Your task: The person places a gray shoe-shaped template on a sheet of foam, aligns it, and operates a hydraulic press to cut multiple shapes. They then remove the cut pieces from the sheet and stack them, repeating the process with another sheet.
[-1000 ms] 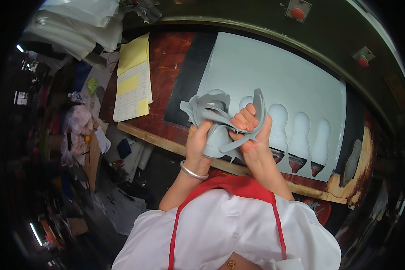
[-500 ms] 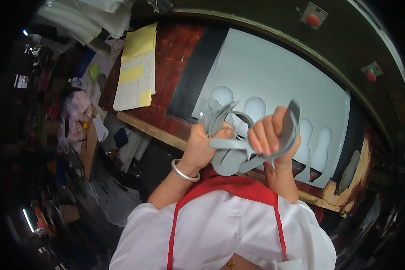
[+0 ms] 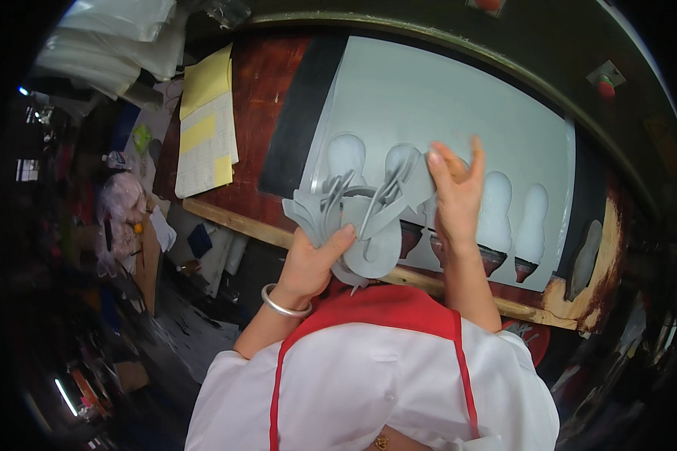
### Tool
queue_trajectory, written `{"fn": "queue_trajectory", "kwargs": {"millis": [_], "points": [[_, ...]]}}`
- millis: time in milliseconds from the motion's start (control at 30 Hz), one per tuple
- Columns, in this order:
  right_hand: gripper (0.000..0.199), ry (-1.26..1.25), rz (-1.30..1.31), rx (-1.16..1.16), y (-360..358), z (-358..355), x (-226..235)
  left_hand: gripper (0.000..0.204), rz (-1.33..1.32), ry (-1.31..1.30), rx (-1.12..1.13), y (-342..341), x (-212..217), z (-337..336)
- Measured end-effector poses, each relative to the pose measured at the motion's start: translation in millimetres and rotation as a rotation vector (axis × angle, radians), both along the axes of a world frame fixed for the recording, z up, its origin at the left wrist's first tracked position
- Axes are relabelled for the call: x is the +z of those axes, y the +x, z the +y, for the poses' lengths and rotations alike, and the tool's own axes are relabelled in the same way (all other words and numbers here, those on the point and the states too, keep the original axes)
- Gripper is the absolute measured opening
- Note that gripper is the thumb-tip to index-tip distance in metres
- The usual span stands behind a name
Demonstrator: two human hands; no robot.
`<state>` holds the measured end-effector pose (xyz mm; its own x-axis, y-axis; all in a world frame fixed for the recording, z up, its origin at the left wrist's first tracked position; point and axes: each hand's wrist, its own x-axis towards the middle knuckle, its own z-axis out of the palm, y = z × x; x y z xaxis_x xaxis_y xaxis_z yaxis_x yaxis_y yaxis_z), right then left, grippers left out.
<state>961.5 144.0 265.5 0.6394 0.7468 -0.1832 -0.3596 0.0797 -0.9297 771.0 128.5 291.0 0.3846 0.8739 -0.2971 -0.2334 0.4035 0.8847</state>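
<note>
My left hand is closed round a bunch of grey sheet offcuts, curved strips with looped edges, held above the table's near edge. To the right of the bunch my right hand is raised with its fingers spread and nothing in them. Its thumb side is close to the rightmost strips; whether it touches them I cannot tell. Below and beyond both hands lies a large grey sheet. Several whitish insole-shaped areas line its near side, dark red at their near ends. The offcuts partly hide the left ones.
A yellow and white paper pad lies on the red-brown tabletop at the left. A dark machine beam with a button spans the far side. At the right end lies a grey sole-shaped piece. Plastic bags are left.
My right hand has let go of the grey offcuts and opened, moving up and away. The strips have spread out in my left hand. The whole view has shifted slightly.
</note>
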Motion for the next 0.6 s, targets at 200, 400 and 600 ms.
{"fn": "queue_trajectory", "kwargs": {"millis": [200,400,600], "points": [[0.037,0.327,-1.063,0.291,4,-53,35,0.033,0.095,0.040,-0.035,6,4,11],[0.037,0.051,-0.839,0.767,-1,-62,17,0.025,0.252,0.239,-0.260,16,1,11],[0.028,0.193,0.029,1.137,13,-82,9,0.041,0.065,0.212,-0.402,-10,-10,13]]}}
